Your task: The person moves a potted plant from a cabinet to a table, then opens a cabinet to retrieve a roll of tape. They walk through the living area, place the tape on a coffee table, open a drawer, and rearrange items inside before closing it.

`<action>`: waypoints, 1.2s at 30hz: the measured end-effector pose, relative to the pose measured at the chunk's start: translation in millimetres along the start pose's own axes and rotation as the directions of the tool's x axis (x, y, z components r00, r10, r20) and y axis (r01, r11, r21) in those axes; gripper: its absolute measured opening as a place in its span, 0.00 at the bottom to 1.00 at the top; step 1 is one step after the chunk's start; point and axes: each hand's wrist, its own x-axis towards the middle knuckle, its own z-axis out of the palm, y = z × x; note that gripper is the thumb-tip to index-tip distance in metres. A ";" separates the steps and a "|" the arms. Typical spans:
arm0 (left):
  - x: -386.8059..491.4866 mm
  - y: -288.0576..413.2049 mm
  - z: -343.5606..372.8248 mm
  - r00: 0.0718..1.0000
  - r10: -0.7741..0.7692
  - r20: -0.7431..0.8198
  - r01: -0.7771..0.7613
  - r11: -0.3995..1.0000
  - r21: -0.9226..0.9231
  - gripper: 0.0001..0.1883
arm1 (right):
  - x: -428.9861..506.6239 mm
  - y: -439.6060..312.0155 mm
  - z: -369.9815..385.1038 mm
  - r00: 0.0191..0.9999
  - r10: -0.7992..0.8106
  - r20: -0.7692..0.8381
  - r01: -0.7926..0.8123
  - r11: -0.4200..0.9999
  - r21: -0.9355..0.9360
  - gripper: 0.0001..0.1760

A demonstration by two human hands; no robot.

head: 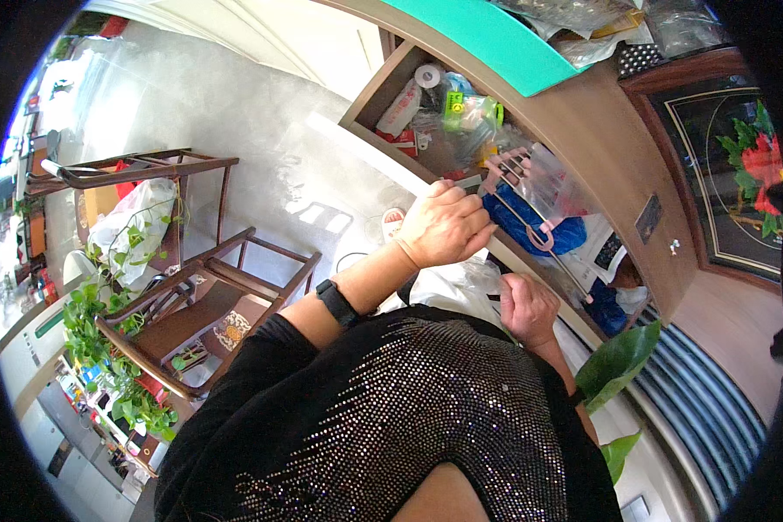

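A pulled-out drawer (365, 111) of a wood-toned cabinet is in front of me. My left hand (447, 225), with a black band on its wrist, has its fingers curled over the top edge of the white drawer front (372, 153). My right hand (528, 310) is curled close against the same front farther right; its fingertips are hidden. Inside the drawer are a white roll (428, 76), a bright green item (455, 111), clear plastic bags (496, 140), a pink-and-metal rack-like item (522, 209) and a blue plastic bag (564, 231).
Dark wooden chairs (235, 287) stand to the left, one bearing a white plastic bag (134, 218). Trailing plants (114, 352) hang beside them. On the cabinet top are a turquoise board (489, 46) and a framed flower picture (724, 176). A large leaf (620, 365) is near my right forearm.
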 end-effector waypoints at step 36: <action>-2.1 -4.7 -35.5 0.991 -0.094 0.092 0.121 0.927 -0.356 0.25 | 241.3 62.4 87.4 0.932 0.117 0.343 -0.066 0.985 -0.159 0.44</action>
